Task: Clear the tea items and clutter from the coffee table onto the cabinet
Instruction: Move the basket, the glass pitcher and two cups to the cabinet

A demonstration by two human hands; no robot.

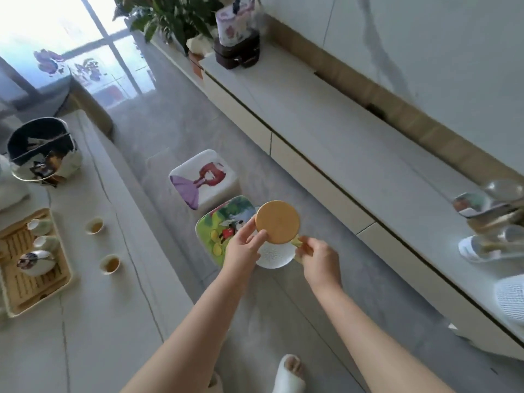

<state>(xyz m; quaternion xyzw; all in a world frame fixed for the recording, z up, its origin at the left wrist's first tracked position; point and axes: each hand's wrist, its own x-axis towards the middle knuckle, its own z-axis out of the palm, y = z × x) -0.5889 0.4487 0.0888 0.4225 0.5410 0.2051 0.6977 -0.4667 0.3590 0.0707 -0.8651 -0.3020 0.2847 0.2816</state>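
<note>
Left hand pinching a round wooden lid by its edge, right hand gripping the yellow handle of a white strainer cup below it, coffee table off left with two teacups and tea tray, cabinet right of them

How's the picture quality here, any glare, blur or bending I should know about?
Head view: the window top left is blown out with glare; the cabinet edge bows from wide-angle distortion; dishes at the right edge are smeared; both hands and the round lid stay fairly sharp.
</note>
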